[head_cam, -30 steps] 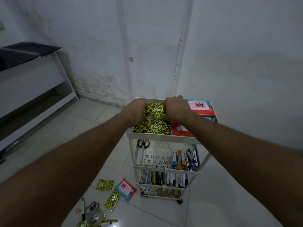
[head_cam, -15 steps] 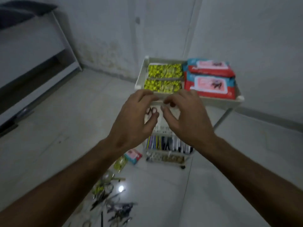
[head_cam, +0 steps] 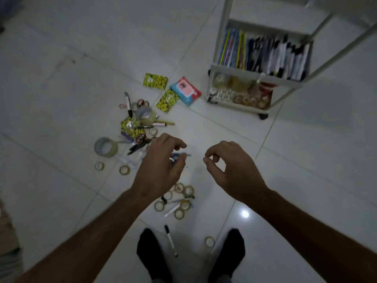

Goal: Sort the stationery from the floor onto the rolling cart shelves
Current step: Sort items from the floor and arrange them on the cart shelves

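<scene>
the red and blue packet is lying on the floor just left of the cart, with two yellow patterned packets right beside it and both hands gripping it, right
Not quite. In the head view the red and blue packet does lie on the floor left of the cart, with two yellow patterned packets beside it, but neither hand grips it. The left hand and right hand hover nearer the camera, away from the packet.
</scene>
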Demonstrator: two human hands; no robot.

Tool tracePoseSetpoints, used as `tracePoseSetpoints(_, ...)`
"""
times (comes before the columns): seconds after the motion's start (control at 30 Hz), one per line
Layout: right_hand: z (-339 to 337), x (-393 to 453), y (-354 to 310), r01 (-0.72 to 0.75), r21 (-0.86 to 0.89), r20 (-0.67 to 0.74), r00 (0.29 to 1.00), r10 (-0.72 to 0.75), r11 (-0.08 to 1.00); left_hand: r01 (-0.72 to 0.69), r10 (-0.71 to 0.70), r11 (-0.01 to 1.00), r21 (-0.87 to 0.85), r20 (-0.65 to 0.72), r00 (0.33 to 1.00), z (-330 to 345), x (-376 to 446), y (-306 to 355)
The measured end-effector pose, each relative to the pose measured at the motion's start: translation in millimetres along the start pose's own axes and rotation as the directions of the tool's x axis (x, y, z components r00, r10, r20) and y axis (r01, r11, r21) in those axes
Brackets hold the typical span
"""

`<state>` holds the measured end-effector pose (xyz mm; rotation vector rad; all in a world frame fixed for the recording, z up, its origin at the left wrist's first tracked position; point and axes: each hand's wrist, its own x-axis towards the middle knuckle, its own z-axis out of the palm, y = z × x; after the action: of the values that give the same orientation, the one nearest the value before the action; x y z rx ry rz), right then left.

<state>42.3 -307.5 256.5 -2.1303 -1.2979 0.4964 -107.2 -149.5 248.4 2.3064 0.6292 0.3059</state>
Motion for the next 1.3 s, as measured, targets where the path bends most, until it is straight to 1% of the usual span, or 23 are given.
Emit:
tracePoseSetpoints(0.17, 125, -34, 57, -0.126, 0.055, 0.158, 0.981, 0.116, 0.990, 0.138, -0.134, 0.989, -0.052, 0.076, 0.988, 71, -64, -88)
tracePoseSetpoints(0.27, 188, -50, 92, -0.248, 0.044, 0.251, 0.940, 0.230, 0.968, 0.260, -0.252, 0.964, -0.056, 0.129, 0.959, 116, -95, -135)
tracePoseSetpoints(0.37, 239, -62, 122, -0.350, 0.006, 0.300, 0.894, 0.332, 0.937, 0.321, -0.311, 0.947, -0.005, 0.234, 0.921, 159, -117, -176)
tracePoseSetpoints(0.43, 268, -67, 137, -0.394, -0.024, 0.313, 0.870, 0.381, 0.919, 0.311, -0.318, 0.948, 0.074, 0.305, 0.898, 184, -123, -200)
tracePoseSetpoints(0.5, 292, -70, 148, -0.406, -0.049, 0.324, 0.858, 0.399, 0.912, 0.283, -0.322, 0.946, 0.158, 0.349, 0.880, 205, -124, -215)
tracePoseSetpoints(0.6, 317, -70, 158, -0.415, -0.071, 0.314, 0.854, 0.415, 0.907, 0.194, -0.297, 0.940, 0.281, 0.388, 0.873, 228, -120, -229)
tracePoseSetpoints(0.7, 332, -69, 165, -0.406, -0.119, 0.306, 0.853, 0.422, 0.906, 0.115, -0.243, 0.945, 0.307, 0.420, 0.875, 242, -118, -241)
tracePoseSetpoints(0.77, 337, -69, 170, -0.387, -0.125, 0.300, 0.863, 0.407, 0.914, 0.092, -0.217, 0.951, 0.295, 0.426, 0.879, 246, -118, -248)
tracePoseSetpoints(0.87, 332, -67, 179, -0.364, -0.094, 0.293, 0.879, 0.375, 0.927, 0.084, -0.167, 0.973, 0.216, 0.400, 0.901, 247, -116, -253)
tracePoseSetpoints(0.97, 314, -58, 190, -0.351, -0.053, 0.259, 0.899, 0.352, 0.935, 0.086, -0.138, 0.985, 0.151, 0.382, 0.914, 245, -103, -250)
tracePoseSetpoints(1.07, 290, -41, 201, -0.295, -0.037, 0.274, 0.916, 0.293, 0.955, 0.068, -0.112, 0.990, 0.127, 0.382, 0.917, 236, -75, -245)
tracePoseSetpoints(1.17, 263, -21, 202, -0.259, 0.006, 0.297, 0.923, 0.246, 0.966, 0.058, -0.079, 0.996, 0.066, 0.392, 0.917, 221, -41, -239)
tracePoseSetpoints(1.3, 247, -18, 189, -0.141, 0.078, 0.374, 0.922, 0.102, 0.987, 0.056, -0.038, 0.998, -0.033, 0.408, 0.912, 199, -13, -235)
